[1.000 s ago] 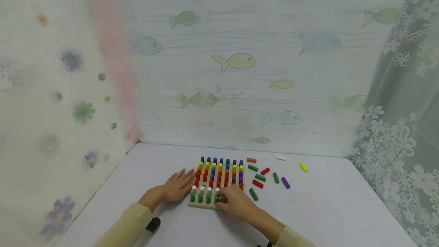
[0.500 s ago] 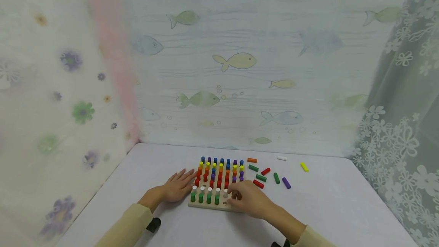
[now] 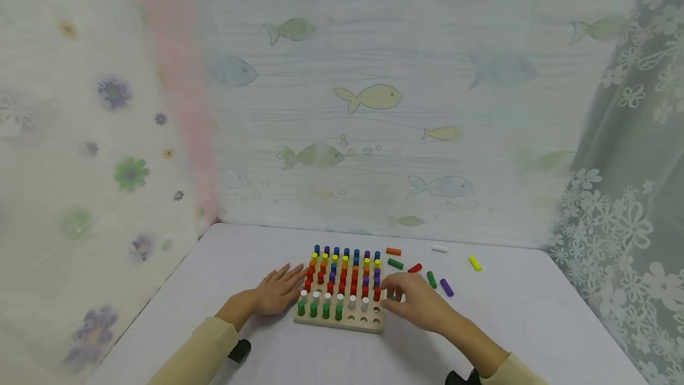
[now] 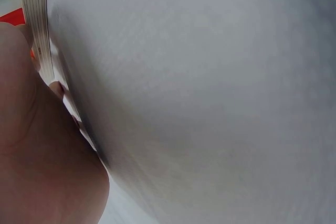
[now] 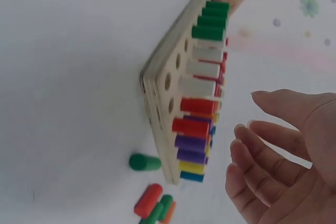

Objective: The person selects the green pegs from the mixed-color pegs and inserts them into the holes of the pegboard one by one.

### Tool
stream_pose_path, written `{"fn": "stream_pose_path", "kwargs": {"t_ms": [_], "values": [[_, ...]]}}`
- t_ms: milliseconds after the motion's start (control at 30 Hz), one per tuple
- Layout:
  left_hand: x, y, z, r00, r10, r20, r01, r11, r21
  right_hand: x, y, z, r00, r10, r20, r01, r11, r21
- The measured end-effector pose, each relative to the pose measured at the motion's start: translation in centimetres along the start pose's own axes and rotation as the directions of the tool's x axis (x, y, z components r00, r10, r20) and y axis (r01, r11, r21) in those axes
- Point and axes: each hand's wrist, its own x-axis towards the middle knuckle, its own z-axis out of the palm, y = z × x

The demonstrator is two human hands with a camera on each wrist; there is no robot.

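A wooden pegboard (image 3: 336, 326) with rows of coloured pegs lies mid-table. Its front row has green pegs (image 3: 326, 311) at the left and bare holes at the right; white pegs (image 3: 352, 302) stand in the row behind. My left hand (image 3: 276, 291) lies flat at the board's left edge, fingers spread. My right hand (image 3: 419, 303) hovers by the board's right edge, thumb and loosely bent fingers apart. In the right wrist view that hand (image 5: 286, 150) holds nothing. A loose green peg (image 5: 144, 162) lies beside the board, mostly hidden by the hand in the head view.
Several loose pegs lie to the board's right, among them an orange peg (image 3: 393, 251), a white peg (image 3: 440, 249), a yellow peg (image 3: 475, 263) and a purple peg (image 3: 446, 287). Patterned curtains (image 3: 369, 135) surround the white table (image 3: 507, 325).
My right hand has left the green peg at the front row and moved right, past the board's right edge. The front-right holes and more white pegs have come into sight. My left hand stays put.
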Motion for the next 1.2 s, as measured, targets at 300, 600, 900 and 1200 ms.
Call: {"fn": "stream_pose_path", "kwargs": {"t_ms": [300,600,900,1200], "values": [[0.7,-0.5,0.1,1.000,0.012,0.003,-0.012,1.000,0.005,-0.7,2.2,-1.9,0.998,0.028,-0.059,-0.027,1.000,0.016],[1.2,-0.7,-0.2,1.000,0.022,-0.011,-0.022,1.000,0.023,-1.1,4.9,-3.0,0.991,0.085,-0.108,-0.087,0.996,-0.008],[1.5,-0.9,-0.5,0.999,0.034,0.001,-0.034,0.999,0.000,-0.9,7.2,-3.3,0.967,0.204,-0.154,-0.209,0.978,-0.015],[2.0,-1.5,-0.5,0.999,0.048,0.009,-0.048,0.999,-0.012,0.1,9.4,-3.1,0.933,0.315,-0.173,-0.322,0.947,-0.014]]}}
